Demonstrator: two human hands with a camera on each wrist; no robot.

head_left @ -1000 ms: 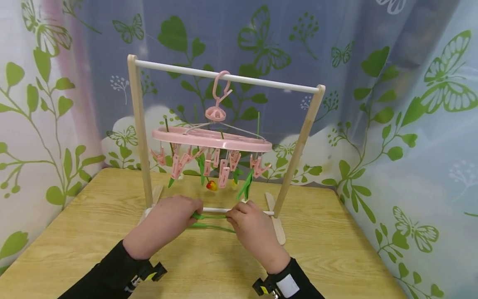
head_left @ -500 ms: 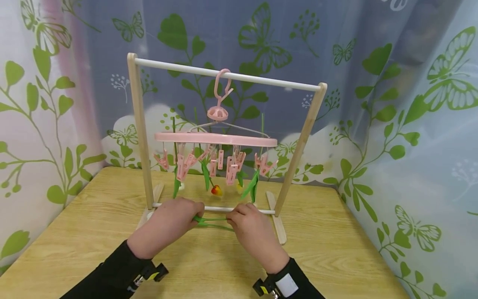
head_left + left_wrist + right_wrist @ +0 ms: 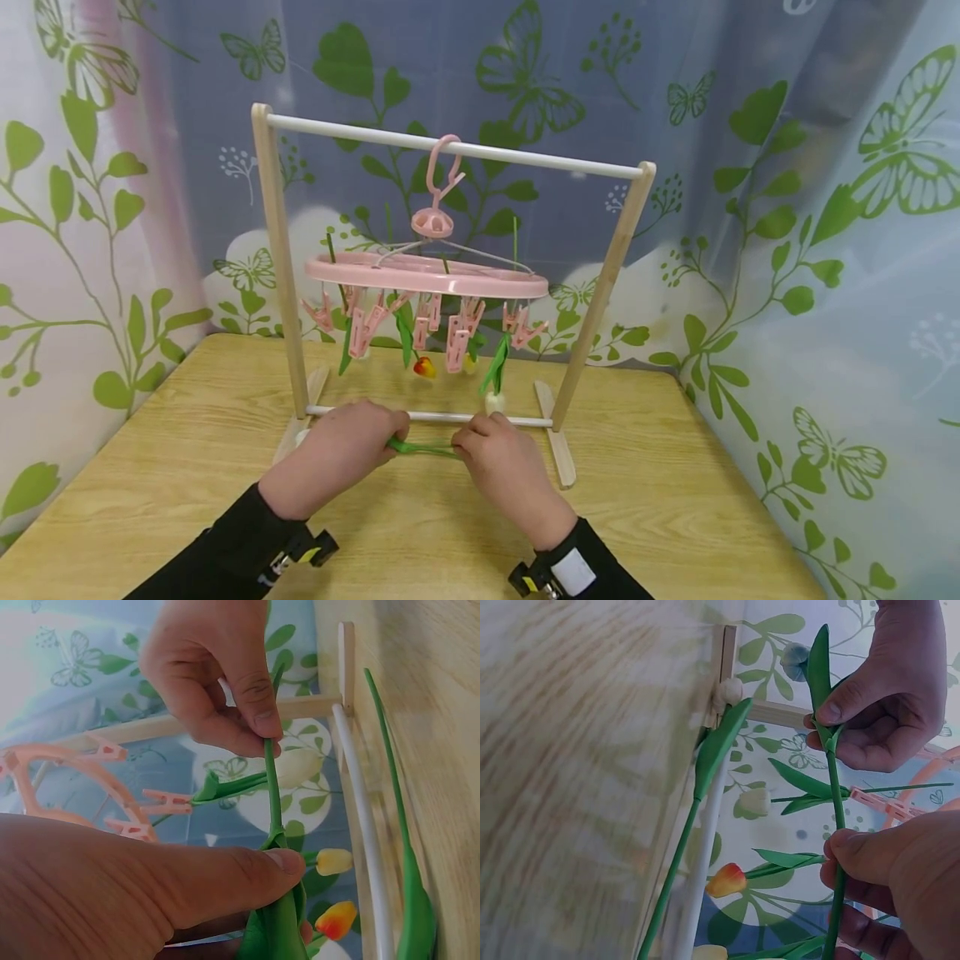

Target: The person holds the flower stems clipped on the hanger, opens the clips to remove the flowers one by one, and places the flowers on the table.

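Both hands hold an artificial tulip crosswise in front of the pink clip hanger point(image 3: 427, 275). My left hand point(image 3: 341, 442) pinches its green leaves point(image 3: 820, 667) where they join the stem, thumb on top. A bluish flower head point(image 3: 795, 661) shows beyond that hand in the right wrist view. My right hand point(image 3: 506, 471) pinches the bare stem point(image 3: 271, 780) farther along between thumb and fingers. A second tulip point(image 3: 712, 757), with a whitish head, lies on the table below the held one. Several tulips hang head down from the hanger's clips, among them a red-yellow one point(image 3: 424, 367) and a white one point(image 3: 494, 403).
The hanger hooks over the white top rod point(image 3: 525, 156) of a wooden stand point(image 3: 611, 275). A lower white rod point(image 3: 438, 417) crosses just behind the hands. Several pink clothespins point(image 3: 457, 342) dangle from the hanger. A printed curtain point(image 3: 600, 92) encloses the wooden table point(image 3: 637, 500).
The hanger and its tulips have swung slightly. The held stem has come down a little, so it now overlaps the tulip on the table in the head view. Both hands keep their hold.
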